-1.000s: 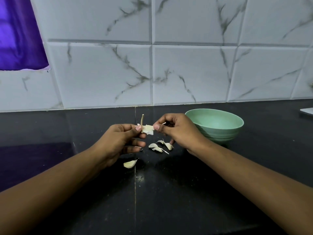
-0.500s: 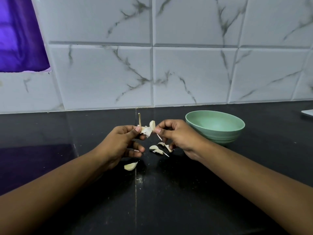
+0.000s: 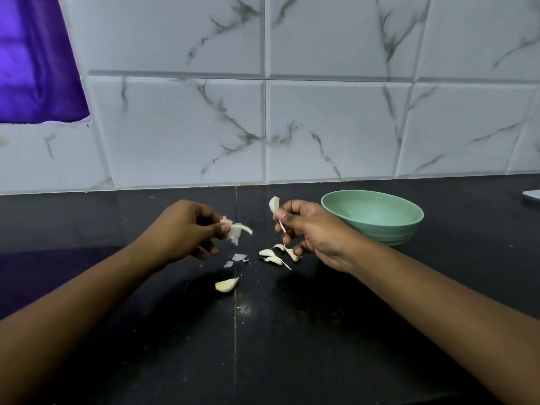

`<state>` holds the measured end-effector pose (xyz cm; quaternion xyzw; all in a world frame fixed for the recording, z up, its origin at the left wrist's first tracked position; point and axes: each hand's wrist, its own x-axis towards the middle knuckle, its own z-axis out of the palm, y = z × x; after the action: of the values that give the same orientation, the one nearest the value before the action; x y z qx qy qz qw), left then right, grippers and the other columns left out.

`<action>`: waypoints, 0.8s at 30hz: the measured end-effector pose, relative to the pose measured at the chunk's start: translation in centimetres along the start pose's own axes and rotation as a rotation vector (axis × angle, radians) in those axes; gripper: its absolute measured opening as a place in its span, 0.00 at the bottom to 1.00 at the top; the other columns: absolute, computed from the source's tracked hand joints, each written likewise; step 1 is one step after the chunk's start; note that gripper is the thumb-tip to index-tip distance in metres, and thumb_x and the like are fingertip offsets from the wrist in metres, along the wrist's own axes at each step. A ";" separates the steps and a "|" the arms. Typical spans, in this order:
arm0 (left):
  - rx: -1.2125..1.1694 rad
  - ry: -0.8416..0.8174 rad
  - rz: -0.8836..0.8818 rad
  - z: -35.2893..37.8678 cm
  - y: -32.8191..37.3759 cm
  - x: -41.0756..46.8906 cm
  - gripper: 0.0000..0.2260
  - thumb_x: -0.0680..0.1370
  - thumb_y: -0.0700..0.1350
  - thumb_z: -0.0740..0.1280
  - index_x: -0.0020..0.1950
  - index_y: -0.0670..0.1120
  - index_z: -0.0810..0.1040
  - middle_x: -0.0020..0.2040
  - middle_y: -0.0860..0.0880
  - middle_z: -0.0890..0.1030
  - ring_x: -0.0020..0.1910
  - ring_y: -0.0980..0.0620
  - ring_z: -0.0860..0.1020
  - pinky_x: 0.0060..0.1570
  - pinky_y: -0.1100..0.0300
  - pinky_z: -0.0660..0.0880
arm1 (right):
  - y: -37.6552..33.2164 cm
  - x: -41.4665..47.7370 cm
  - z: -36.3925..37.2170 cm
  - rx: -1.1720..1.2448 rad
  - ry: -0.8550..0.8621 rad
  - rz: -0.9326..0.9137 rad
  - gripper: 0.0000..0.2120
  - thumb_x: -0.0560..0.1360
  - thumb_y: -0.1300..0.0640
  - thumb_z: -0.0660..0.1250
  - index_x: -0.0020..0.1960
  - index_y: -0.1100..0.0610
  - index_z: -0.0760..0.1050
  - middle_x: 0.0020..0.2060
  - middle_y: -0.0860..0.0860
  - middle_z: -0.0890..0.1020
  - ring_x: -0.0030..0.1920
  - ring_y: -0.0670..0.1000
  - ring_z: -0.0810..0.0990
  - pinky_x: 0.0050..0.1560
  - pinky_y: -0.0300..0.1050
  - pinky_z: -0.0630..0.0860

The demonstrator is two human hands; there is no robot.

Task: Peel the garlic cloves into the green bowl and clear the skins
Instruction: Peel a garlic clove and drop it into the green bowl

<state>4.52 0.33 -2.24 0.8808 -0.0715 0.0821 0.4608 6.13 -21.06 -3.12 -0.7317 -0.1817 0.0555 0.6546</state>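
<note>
My left hand (image 3: 187, 229) pinches a tuft of papery garlic skins (image 3: 236, 231) above the black counter. My right hand (image 3: 309, 229) pinches a garlic clove (image 3: 274, 204) that sticks up from its fingertips, with a thin stalk hanging below. The green bowl (image 3: 374, 220) stands just right of that hand and looks empty. On the counter between the hands lie two small skin flakes (image 3: 238, 258), a cluster of cloves (image 3: 274, 257) and one single clove (image 3: 226, 285) nearer me.
The black counter (image 3: 263, 346) ends at a white marble-tiled wall (image 3: 321, 127). A purple cloth (image 3: 35, 62) hangs at the upper left. A pale flat object (image 3: 531, 197) pokes in at the right edge.
My hands have pulled apart: the clove came away in the right hand, the skins stayed in the left. Two skin flakes now lie on the counter below the left hand.
</note>
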 end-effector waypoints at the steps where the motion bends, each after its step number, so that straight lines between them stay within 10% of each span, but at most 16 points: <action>1: 0.141 0.015 0.023 -0.5 -0.1 0.1 0.04 0.75 0.43 0.71 0.40 0.46 0.82 0.33 0.52 0.83 0.28 0.55 0.82 0.26 0.63 0.77 | 0.0 0.0 0.1 -0.051 0.017 -0.045 0.07 0.79 0.61 0.61 0.42 0.58 0.71 0.34 0.51 0.75 0.25 0.43 0.72 0.21 0.35 0.67; 8: 0.788 -0.026 0.036 -1.9 -0.4 0.6 0.07 0.70 0.55 0.74 0.46 0.57 0.84 0.30 0.59 0.81 0.30 0.65 0.78 0.44 0.58 0.78 | 0.8 0.3 0.4 -0.351 0.063 -0.176 0.07 0.76 0.62 0.67 0.39 0.55 0.75 0.31 0.52 0.79 0.30 0.55 0.77 0.31 0.51 0.76; 13: 0.863 -0.037 0.037 -2.3 0.1 0.5 0.13 0.71 0.56 0.73 0.55 0.61 0.81 0.33 0.66 0.77 0.46 0.58 0.79 0.51 0.55 0.77 | 0.8 0.2 0.3 -0.431 0.089 -0.249 0.06 0.74 0.61 0.69 0.40 0.55 0.76 0.30 0.50 0.79 0.28 0.49 0.76 0.26 0.44 0.76; 24: 0.815 -0.047 0.006 -2.4 0.0 0.5 0.08 0.68 0.59 0.75 0.35 0.57 0.80 0.29 0.59 0.81 0.31 0.65 0.78 0.42 0.57 0.78 | 0.7 0.0 0.1 -0.708 0.196 -0.483 0.02 0.71 0.58 0.73 0.40 0.55 0.81 0.24 0.38 0.75 0.29 0.38 0.76 0.35 0.31 0.71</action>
<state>4.83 2.30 -0.82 0.9927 -0.0463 0.0850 0.0723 6.23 -20.98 -3.82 -0.8492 -0.2922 -0.2346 0.3720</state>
